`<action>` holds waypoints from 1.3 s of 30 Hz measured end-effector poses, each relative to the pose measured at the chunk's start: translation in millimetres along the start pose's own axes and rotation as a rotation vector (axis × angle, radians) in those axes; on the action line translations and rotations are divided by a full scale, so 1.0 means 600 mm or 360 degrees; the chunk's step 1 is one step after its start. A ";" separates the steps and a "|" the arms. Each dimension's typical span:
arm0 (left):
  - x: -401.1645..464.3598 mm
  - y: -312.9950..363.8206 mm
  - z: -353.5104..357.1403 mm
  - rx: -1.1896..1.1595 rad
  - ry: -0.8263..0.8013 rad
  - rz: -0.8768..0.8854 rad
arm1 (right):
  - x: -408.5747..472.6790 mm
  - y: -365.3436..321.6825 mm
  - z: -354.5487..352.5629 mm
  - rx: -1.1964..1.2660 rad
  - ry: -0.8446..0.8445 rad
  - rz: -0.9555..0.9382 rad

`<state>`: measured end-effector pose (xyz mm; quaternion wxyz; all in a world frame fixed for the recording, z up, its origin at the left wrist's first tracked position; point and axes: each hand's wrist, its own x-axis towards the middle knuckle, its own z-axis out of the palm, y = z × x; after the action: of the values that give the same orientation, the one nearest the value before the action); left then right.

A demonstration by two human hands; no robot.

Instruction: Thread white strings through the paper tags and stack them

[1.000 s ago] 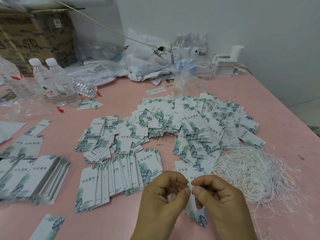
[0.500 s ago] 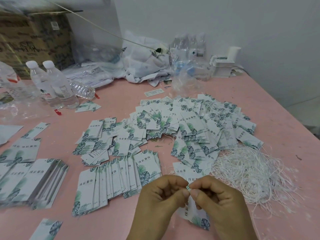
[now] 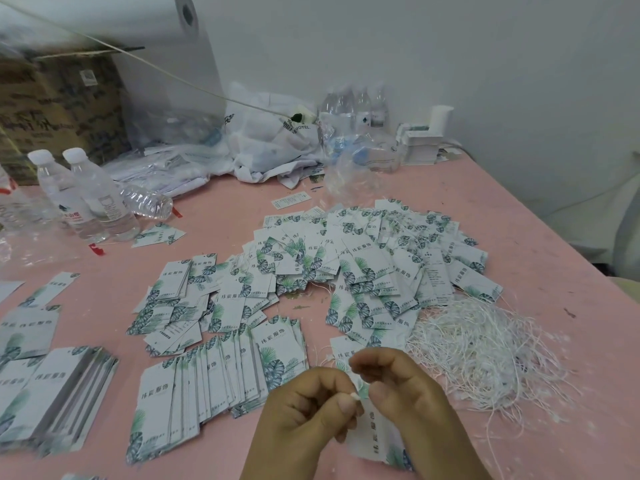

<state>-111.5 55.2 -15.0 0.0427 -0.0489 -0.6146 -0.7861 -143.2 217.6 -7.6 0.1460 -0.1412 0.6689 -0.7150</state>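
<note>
We held both hands close together, low and in front of us. Our left hand (image 3: 308, 410) was curled, its thumb and forefinger pinched tight at the tips, knuckles turned up. Our right hand (image 3: 408, 393) sat just beside it and a little higher, its fingers bent inward and its thumb pointing toward the left thumb. Both forearms ran down out of view, near one another.

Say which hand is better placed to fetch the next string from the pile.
Right, probably. The string pile lies on the right hand's side, just beyond it. The left hand would have to cross over, and its fingers pinch the tag.
</note>
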 end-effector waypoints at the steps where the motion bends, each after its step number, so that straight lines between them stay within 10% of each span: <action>1: 0.000 0.003 -0.002 -0.0114 -0.0046 0.0002 | 0.001 0.001 0.001 -0.0095 -0.0065 0.0053; 12: 0.023 0.016 -0.032 -0.1310 -0.0227 0.0102 | -0.026 0.047 0.068 -0.0123 -0.0814 0.0416; 20: 0.036 0.008 -0.054 -0.1332 0.0746 -0.0202 | 0.001 0.034 0.023 0.0136 -0.0449 0.0549; 23: 0.035 -0.001 -0.035 -0.0895 0.0964 -0.0331 | 0.013 0.038 -0.009 0.0276 -0.0240 0.0577; 28: 0.011 -0.037 0.022 0.0233 0.0562 -0.0319 | 0.026 0.039 -0.012 0.0518 0.0090 0.0404; 39: 0.015 -0.096 0.018 0.1050 0.0633 0.0162 | 0.163 -0.028 -0.056 0.0080 0.0428 0.0248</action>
<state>-127.5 79.5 -66.8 0.2136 0.0904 -0.8110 -0.5371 -246.4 210.3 7.9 0.1137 0.0118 0.6734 -0.7304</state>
